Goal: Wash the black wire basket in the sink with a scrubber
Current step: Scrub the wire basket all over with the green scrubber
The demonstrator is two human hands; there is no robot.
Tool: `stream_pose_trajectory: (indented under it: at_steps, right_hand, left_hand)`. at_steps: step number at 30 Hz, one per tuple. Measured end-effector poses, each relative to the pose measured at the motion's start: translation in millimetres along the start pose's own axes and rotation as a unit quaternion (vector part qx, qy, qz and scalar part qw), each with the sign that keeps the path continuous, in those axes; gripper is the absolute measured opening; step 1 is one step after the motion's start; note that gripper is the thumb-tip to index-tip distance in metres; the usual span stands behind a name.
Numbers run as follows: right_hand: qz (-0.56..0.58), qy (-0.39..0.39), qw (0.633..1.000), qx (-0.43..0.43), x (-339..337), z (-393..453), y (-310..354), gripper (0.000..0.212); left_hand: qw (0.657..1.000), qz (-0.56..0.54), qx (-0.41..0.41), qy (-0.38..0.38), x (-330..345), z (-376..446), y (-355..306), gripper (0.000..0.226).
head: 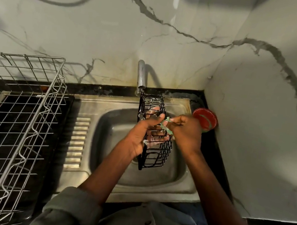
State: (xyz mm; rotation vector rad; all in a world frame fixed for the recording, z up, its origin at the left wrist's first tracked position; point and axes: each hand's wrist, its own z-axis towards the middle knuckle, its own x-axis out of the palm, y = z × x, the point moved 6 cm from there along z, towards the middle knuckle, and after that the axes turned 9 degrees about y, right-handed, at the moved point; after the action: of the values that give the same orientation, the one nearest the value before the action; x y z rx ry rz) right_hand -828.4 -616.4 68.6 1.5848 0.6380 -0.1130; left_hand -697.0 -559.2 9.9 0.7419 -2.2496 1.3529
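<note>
Your left hand (pixel 138 132) has its fingers wrapped around the black wire basket (pixel 155 133), holding it above the sink (pixel 114 126) bowl, just below the tap (pixel 140 76) at twelve o'clock. Your right hand (pixel 185 130) pinches the green scrubber (pixel 166 125) against the basket's three o'clock side. The basket looks light and stiff, probably slick with suds; grip the thicker frame wires, not the thin lattice.
</note>
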Motion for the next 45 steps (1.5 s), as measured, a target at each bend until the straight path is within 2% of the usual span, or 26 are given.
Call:
stream_pose_trajectory:
  at_steps: [2, 4, 7, 10, 15, 18, 21, 22, 24, 26, 28, 29, 31, 33, 36, 38, 39, 43, 45]
  right_hand:
    - [-0.017, -0.006, 1.000, -0.015, 2.6, -1.7, 1.6, 0.009]
    - [0.034, 0.009, 0.999, -0.015, 4.9, -3.0, 3.3, 0.023]
    - [0.139, 0.020, 0.990, 0.023, 1.5, -2.5, 3.0, 0.035]
    - [0.191, 0.031, 0.979, 0.059, 0.8, -3.0, 0.1, 0.031]
    - [0.018, -0.006, 0.999, -0.037, -0.8, -5.9, 7.5, 0.034]
    - [0.021, -0.023, 0.999, -0.029, -0.7, -5.9, 5.9, 0.027]
    - [-0.008, -0.052, 0.998, -0.028, -3.9, -6.6, 7.3, 0.021]
    - [-0.022, -0.042, 0.999, -0.023, -4.0, -6.1, 8.2, 0.024]
    - [-0.051, 0.015, 0.999, -0.010, -1.8, -4.3, 7.4, 0.033]
    - [-0.087, 0.061, 0.994, -0.007, -0.7, -5.5, 6.9, 0.028]
    - [-0.109, 0.043, 0.993, -0.027, -5.5, -4.2, 10.0, 0.012]
    - [-0.147, 0.012, 0.988, -0.040, -9.8, -1.8, 13.6, 0.010]
    - [-0.260, -0.037, 0.963, -0.061, -13.3, 4.6, 25.6, 0.022]
    - [-0.329, -0.022, 0.939, -0.096, -3.5, 3.6, 40.3, 0.032]
    - [-0.423, 0.085, 0.880, -0.197, 40.7, -30.7, 63.8, 0.038]
    - [-0.403, 0.142, 0.875, -0.229, 56.4, -49.2, 66.5, 0.044]
    - [-0.396, 0.143, 0.879, -0.224, 53.4, -45.7, 65.5, 0.044]
    - [-0.420, 0.032, 0.897, -0.133, 21.3, -17.1, 54.4, 0.042]
    - [-0.429, 0.067, 0.884, -0.175, 38.1, -34.6, 52.2, 0.044]
  left_hand:
    - [1.000, 0.002, -0.005, -0.009, 2.4, -0.6, 1.8, 0.035]
    - [1.000, -0.001, -0.002, -0.026, 0.4, -1.3, 1.9, 0.018]
    - [0.999, -0.005, 0.004, -0.035, -2.5, -4.5, 0.5, 0.012]
    - [0.999, 0.002, 0.006, -0.038, -1.0, -6.7, 0.3, 0.014]
    - [1.000, 0.010, 0.020, -0.019, 5.6, -6.9, -2.0, 0.016]
    - [1.000, -0.002, 0.027, -0.011, 8.1, -7.6, -2.4, 0.025]
    - [1.000, -0.009, 0.020, -0.011, 6.2, -7.3, -0.7, 0.044]
    - [1.000, -0.005, 0.017, -0.009, 6.8, -7.4, -0.3, 0.044]
    - [1.000, 0.003, 0.018, -0.019, 5.8, -7.6, 0.1, 0.028]
    - [0.999, 0.017, 0.018, -0.036, 6.1, -10.3, -1.1, 0.019]
    - [0.998, 0.035, 0.022, -0.049, 1.6, -9.9, -1.6, 0.038]
    - [0.997, 0.045, 0.026, -0.053, -1.7, -9.3, -2.7, 0.053]
    - [0.998, 0.039, 0.025, -0.033, -1.9, -9.3, -3.7, 0.078]
    - [0.999, 0.010, 0.022, -0.039, -4.9, -8.3, -3.5, 0.092]
    - [0.996, -0.003, 0.014, -0.084, -6.3, -10.9, -4.9, 0.090]
    - [0.995, -0.044, -0.001, -0.085, -8.3, -11.3, 0.3, 0.088]
    - [0.994, -0.066, 0.000, -0.082, -9.3, -11.3, 0.3, 0.087]
    - [0.996, -0.067, 0.007, -0.057, -7.8, -9.2, -5.6, 0.085]
    - [0.994, -0.072, 0.011, -0.081, -12.6, -7.2, -4.8, 0.084]
